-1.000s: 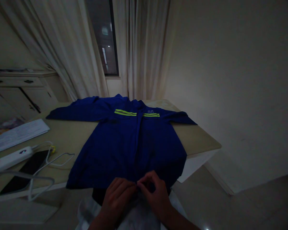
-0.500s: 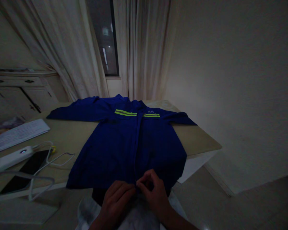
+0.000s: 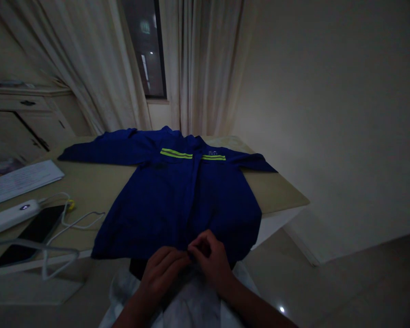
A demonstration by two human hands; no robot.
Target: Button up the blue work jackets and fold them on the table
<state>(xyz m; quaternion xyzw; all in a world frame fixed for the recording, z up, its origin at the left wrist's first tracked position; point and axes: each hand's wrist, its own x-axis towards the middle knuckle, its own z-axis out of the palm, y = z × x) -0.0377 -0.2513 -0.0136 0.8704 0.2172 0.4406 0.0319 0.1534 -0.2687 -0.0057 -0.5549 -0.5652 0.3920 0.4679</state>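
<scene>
We saw a blue jacket (image 3: 150, 205) spread front-up on the desk (image 3: 278, 193), collar (image 3: 170, 131) toward the far edge, sleeves (image 3: 99, 153) stretched out sideways, yellow-green stripes (image 3: 176, 153) across the chest, lower right part drooping past the near edge.

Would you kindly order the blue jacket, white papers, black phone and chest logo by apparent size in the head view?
1. Blue jacket
2. White papers and black phone: too alike to rank; frame crops the papers
3. Chest logo

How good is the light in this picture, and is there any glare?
Head view: dim overall, left hand and right hand darkly shaded, folds faint low on the blue jacket; head view again: one bright glint on the floor, pale spots in the window.
</scene>
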